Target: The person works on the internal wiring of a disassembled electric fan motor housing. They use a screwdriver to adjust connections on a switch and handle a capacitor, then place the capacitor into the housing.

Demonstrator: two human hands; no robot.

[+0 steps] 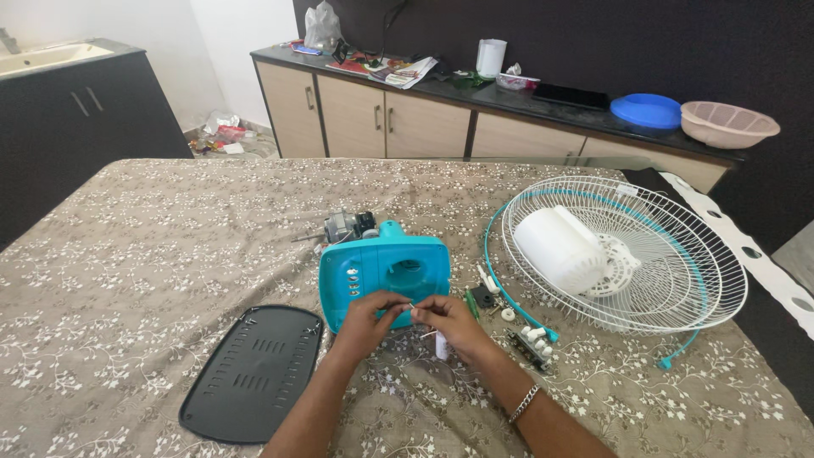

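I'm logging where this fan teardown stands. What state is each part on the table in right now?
Teal fan housing: lying flat, back opened.
Black vented cover: taken off, lying flat beside the housing.
Motor: out, lying behind the housing.
White wire guard: detached, lying dished side up.
White motor cap: resting loose inside the guard.
Left hand: pinching a small part.
Right hand: pinching the same small part.

Teal fan housing [386,270]; black vented cover [254,373]; brown floral tablecloth [153,246].
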